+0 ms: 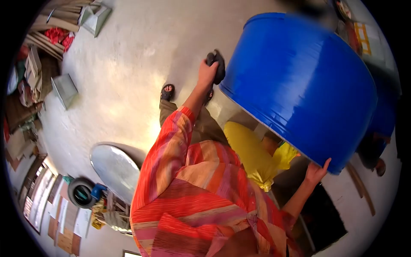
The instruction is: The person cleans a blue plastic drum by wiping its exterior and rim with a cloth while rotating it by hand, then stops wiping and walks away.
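A large, glossy blue drum-like piece (295,85) fills the upper right, its curved wall facing me and its lower rim tilted. My right hand (317,171) grips that rim at the near corner, thumb up on the blue face. My left hand (207,73) is closed around a small black object (219,67), whose kind I cannot make out. It is held just left of the drum piece, over the floor near my sandalled feet. Beneath the rim, close to my right side, lies a filled yellow sack (248,147).
Sheet-metal pieces (65,91) and a round metal disc (114,169) are on the floor at left. A tyre (81,192) and stacked boards line the left side. A black panel or opening (323,218) and wooden strips (361,188) are at lower right.
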Motion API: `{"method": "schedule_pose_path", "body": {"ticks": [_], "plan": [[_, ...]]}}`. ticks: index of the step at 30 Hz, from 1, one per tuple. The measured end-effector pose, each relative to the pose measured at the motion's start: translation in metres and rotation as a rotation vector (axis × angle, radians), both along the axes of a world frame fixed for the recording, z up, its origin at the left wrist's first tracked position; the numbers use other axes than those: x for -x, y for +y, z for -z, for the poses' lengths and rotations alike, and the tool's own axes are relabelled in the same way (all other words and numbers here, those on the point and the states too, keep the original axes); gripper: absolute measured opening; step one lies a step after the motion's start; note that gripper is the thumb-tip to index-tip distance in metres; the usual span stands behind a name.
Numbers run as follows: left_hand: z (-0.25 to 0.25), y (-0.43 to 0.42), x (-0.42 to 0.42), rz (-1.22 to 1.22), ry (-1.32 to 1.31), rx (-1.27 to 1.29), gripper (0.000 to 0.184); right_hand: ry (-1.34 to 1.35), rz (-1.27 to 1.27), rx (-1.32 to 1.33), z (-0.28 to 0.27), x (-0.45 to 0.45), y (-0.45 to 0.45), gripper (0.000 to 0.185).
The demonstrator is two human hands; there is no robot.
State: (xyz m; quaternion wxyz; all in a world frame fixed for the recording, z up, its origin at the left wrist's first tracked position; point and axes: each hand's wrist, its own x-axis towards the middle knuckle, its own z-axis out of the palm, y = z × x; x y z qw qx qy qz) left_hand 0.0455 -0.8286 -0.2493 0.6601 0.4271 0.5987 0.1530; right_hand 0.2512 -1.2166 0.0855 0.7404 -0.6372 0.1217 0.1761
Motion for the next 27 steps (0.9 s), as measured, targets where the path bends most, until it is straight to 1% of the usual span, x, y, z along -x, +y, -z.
{"method": "schedule_pose_path", "body": {"ticks": [1,2,3,4,5,6,8,9,10,12,13,14,15,16,17,18,19,20,21,22,23,24,25,26,27], "plan": [[-0.042,0.004,-0.013,0.024,-0.086,-0.092,0.059,-0.019,0.171,0.119,-0.002,0.008,0.02,0.045],[-0.06,0.0,-0.028,0.113,-0.174,-0.168,0.058,-0.018,0.209,0.109,0.0,0.01,0.016,0.045],[-0.091,-0.008,-0.042,0.259,-0.349,-0.199,0.053,-0.008,0.128,0.077,0.002,0.01,0.011,0.046],[-0.153,-0.025,-0.058,0.334,-0.327,-0.41,0.046,-0.002,0.04,0.047,0.003,0.008,0.008,0.047],[-0.189,-0.044,-0.075,0.42,-0.514,-0.715,0.043,-0.006,0.062,0.036,0.005,0.008,0.009,0.047],[-0.236,-0.065,-0.084,0.537,-0.598,-0.803,0.045,0.013,0.087,0.05,0.008,0.01,0.012,0.05],[-0.276,-0.116,-0.108,0.782,-0.849,-0.842,0.052,0.033,0.101,0.057,0.013,0.012,0.006,0.052],[-0.297,-0.141,-0.12,0.91,-0.979,-0.831,0.055,0.05,-0.046,-0.131,0.019,0.013,-0.002,0.051],[-0.299,-0.166,-0.126,1.032,-0.963,-0.904,0.058,0.068,-0.193,-0.317,0.023,0.015,-0.006,0.051],[-0.287,-0.179,-0.138,1.032,-0.909,-1.069,0.059,0.069,-0.329,-0.475,0.029,0.02,-0.004,0.049],[-0.282,-0.172,-0.139,0.953,-0.835,-1.088,0.058,0.084,-0.183,-0.305,0.035,0.018,-0.008,0.049],[-0.274,-0.159,-0.139,0.878,-0.764,-1.1,0.058,0.096,-0.031,-0.134,0.035,0.02,-0.002,0.048],[-0.26,-0.145,-0.142,0.825,-0.638,-1.052,0.057,0.089,0.0,-0.07,0.03,0.023,0.006,0.048],[-0.24,-0.125,-0.143,0.775,-0.516,-1.001,0.057,0.083,0.007,-0.072,0.032,0.022,0.004,0.048],[-0.218,-0.094,-0.14,0.648,-0.459,-0.969,0.056,0.085,0.057,-0.02,0.032,0.025,0.0,0.049],[-0.17,-0.072,-0.144,0.427,-0.487,-0.931,0.044,0.087,0.1,0.036,0.031,0.026,-0.004,0.05],[-0.137,-0.06,-0.133,0.195,-0.315,-0.978,0.039,0.084,0.097,0.041,0.029,0.026,-0.002,0.05],[-0.089,-0.043,-0.126,0.096,-0.372,-0.766,0.036,0.067,0.095,0.048,0.025,0.029,0.001,0.051],[-0.039,-0.035,-0.111,0.111,-0.25,-0.491,0.037,0.049,0.094,0.053,0.023,0.032,0.004,0.052],[-0.031,-0.02,-0.094,0.219,0.045,-0.254,0.04,0.048,0.1,0.055,0.024,0.033,0.001,0.052],[0.012,-0.009,-0.084,0.353,0.226,-0.208,0.041,0.069,0.048,0.02,0.022,0.033,-0.007,0.052],[0.073,-0.005,-0.077,0.489,0.404,-0.153,0.043,0.089,-0.004,-0.006,0.018,0.033,-0.01,0.052],[0.115,0.007,-0.064,0.547,0.344,-0.032,0.047,0.084,0.008,0.013,0.015,0.038,-0.002,0.052],[0.147,0.01,-0.06,0.601,0.285,0.092,0.051,0.082,0.143,0.087,0.01,0.045,0.01,0.053],[0.171,-0.004,-0.069,0.252,0.192,-0.046,0.06,0.083,0.27,0.155,0.006,0.044,0.019,0.054]]}}
